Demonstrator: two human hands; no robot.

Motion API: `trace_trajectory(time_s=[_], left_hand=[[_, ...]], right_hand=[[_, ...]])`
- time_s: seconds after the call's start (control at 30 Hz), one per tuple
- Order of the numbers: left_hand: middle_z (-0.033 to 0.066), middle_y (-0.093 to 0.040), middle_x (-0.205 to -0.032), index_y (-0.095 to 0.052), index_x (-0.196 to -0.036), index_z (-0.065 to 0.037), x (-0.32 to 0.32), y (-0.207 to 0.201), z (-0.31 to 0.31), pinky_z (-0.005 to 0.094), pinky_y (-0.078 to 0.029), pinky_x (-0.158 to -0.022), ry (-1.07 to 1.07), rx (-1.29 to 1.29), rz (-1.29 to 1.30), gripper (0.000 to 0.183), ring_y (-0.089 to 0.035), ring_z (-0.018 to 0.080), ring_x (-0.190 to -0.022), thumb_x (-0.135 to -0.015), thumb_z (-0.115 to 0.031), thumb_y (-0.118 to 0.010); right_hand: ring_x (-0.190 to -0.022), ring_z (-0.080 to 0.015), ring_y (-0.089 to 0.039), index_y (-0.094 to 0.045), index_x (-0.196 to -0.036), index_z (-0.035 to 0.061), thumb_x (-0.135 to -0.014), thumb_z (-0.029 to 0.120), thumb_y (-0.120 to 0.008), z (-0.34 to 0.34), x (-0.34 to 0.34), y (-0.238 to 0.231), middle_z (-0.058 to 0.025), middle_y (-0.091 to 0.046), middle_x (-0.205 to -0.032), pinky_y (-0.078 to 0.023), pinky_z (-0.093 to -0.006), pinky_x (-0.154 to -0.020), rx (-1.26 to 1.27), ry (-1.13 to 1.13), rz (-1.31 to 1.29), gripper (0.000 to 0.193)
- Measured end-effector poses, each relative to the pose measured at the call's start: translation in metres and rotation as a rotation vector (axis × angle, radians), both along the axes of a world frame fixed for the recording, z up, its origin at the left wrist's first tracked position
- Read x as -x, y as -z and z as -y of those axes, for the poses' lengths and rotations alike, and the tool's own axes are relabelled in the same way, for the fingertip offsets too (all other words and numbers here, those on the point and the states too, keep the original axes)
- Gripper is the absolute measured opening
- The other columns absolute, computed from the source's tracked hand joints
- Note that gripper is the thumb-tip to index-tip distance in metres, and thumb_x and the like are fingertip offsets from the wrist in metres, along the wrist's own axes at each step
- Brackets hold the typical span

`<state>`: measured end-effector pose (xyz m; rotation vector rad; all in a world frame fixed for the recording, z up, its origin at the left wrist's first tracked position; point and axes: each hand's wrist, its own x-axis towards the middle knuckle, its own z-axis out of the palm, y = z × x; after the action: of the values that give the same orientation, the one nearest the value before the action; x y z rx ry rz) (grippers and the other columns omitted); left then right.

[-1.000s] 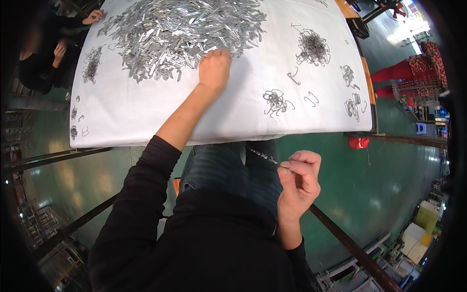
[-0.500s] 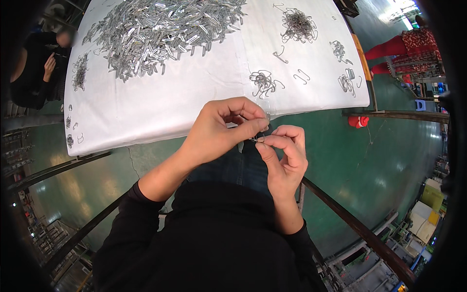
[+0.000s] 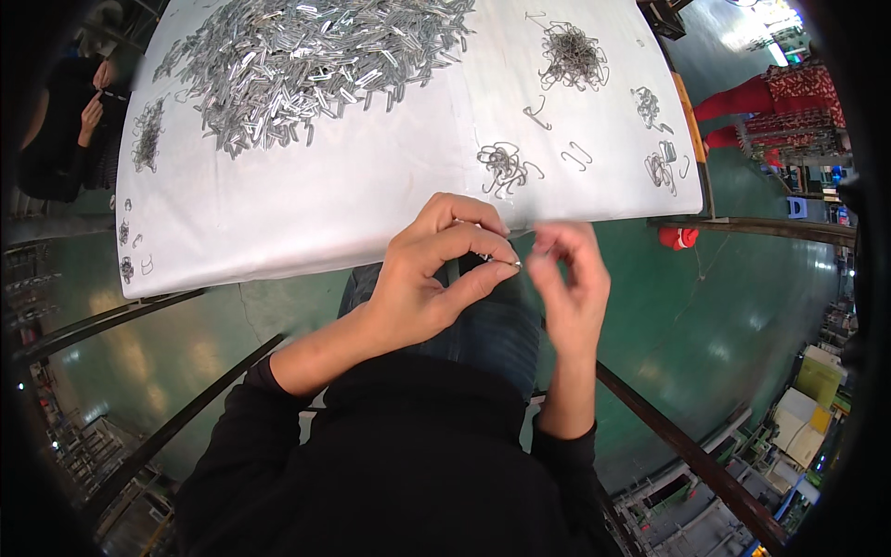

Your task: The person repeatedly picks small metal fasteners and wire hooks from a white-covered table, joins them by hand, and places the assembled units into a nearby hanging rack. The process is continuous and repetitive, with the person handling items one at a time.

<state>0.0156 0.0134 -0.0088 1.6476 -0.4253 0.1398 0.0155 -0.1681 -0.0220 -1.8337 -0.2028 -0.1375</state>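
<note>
My left hand point(image 3: 429, 265) is closed in a pinch just off the near edge of the table. A small shiny metal piece point(image 3: 517, 265) shows at the tips of its thumb and forefinger; its full shape is hidden by the fingers. My right hand point(image 3: 574, 288) is a little way to the right, apart from that piece. Motion smears its fingertips, so whether they hold anything is unclear. Closest to both hands on the table lies a small heap of bent wire hooks point(image 3: 501, 165), with a couple of loose hooks point(image 3: 577, 156) to its right.
A white-covered table point(image 3: 306, 200) carries a large pile of flat metal pieces point(image 3: 316, 65) and a heap of wire hooks point(image 3: 574, 56). Smaller clusters lie along both sides. A person in black point(image 3: 60, 139) sits at left; someone in red point(image 3: 742, 97) is at right. A red container point(image 3: 677, 239) stands beyond.
My right hand has come away from the left and moved right and slightly up. My left hand keeps its pinch and has shifted slightly.
</note>
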Motion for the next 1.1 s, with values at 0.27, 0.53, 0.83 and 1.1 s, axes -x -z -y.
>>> trace_trajectory(time_s=[0.27,0.53,0.83,1.1], left_hand=[[0.0064,-0.056,-0.098,-0.067,-0.089,-0.004,0.002,0.0,0.006,0.0266,-0.044,-0.069,0.029,0.055,-0.023,0.014,-0.054,0.0164,-0.083,-0.076,0.0,-0.07],[0.0056,-0.056,-0.097,-0.066,-0.088,-0.004,0.003,0.004,0.005,0.0275,-0.045,-0.068,0.005,0.067,-0.056,0.014,-0.054,0.0167,-0.084,-0.075,0.0,-0.071],[0.0049,-0.056,-0.096,-0.067,-0.088,-0.004,0.008,0.007,0.01,0.0268,-0.046,-0.068,-0.006,0.074,-0.039,0.014,-0.055,0.0164,-0.082,-0.075,-0.001,-0.071],[0.0054,-0.056,-0.096,-0.068,-0.088,-0.004,0.012,0.007,0.013,0.0265,-0.045,-0.072,-0.048,0.038,-0.069,0.012,-0.056,0.0155,-0.085,-0.076,-0.001,-0.07]], right_hand=[[-0.072,-0.0244,-0.059,-0.066,-0.084,0.0094,-0.078,0.017,-0.068,0.01,-0.15,0.064,-0.0055,-0.059,-0.08,-0.047,-0.037,-0.065,0.698,0.159,0.034,0.009],[-0.069,-0.023,-0.06,-0.069,-0.079,0.0082,-0.075,0.016,-0.071,0.021,-0.169,0.075,-0.005,-0.062,-0.077,-0.047,-0.0364,-0.062,0.646,0.136,-0.031,0.009],[-0.057,-0.0055,-0.043,-0.064,-0.087,0.0001,-0.083,0.02,-0.069,0.034,-0.144,0.048,0.0036,-0.053,-0.069,-0.033,-0.0185,-0.054,-0.057,0.131,-0.557,0.02],[-0.061,-0.0045,-0.042,-0.057,-0.091,-0.0003,-0.088,0.015,-0.062,0.011,-0.017,-0.029,-0.0017,-0.055,-0.076,-0.031,-0.018,-0.053,-0.487,-0.03,-0.442,0.016]])
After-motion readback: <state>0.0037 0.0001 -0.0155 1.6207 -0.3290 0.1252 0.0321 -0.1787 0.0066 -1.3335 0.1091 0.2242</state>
